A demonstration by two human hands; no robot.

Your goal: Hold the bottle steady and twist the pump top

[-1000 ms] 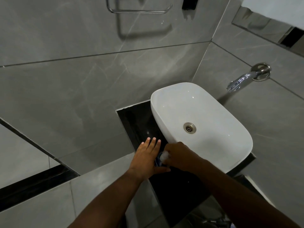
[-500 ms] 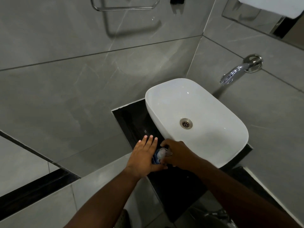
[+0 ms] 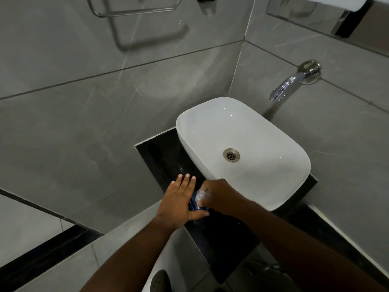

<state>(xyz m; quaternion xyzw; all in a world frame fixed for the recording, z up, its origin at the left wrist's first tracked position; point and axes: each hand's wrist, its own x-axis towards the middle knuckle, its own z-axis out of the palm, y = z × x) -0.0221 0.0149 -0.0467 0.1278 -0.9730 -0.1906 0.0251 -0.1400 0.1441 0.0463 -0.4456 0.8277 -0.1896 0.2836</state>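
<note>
Both forearms reach forward and down to the dark bench [image 3: 168, 163], meeting just in front of the near left corner of the white basin [image 3: 242, 131]. The left hand [image 3: 179, 202] lies flat with its fingers straight and close together, pointing toward the wall, its thumb stretched out under a small blue bottle [image 3: 196, 204]. The right hand [image 3: 221, 196] curls over the top of that bottle, fingers bent round its pale clear cap; how tightly it grips cannot be told. The bottle stands between the two hands, just beside the basin's front left edge, mostly hidden by them.

Counted: two hands, one bottle, one basin with one drain [image 3: 231, 155], one chrome tap [image 3: 294, 81] on the wall right of the basin, and one metal towel rail [image 3: 134, 11] high on the wall behind the basin.
</note>
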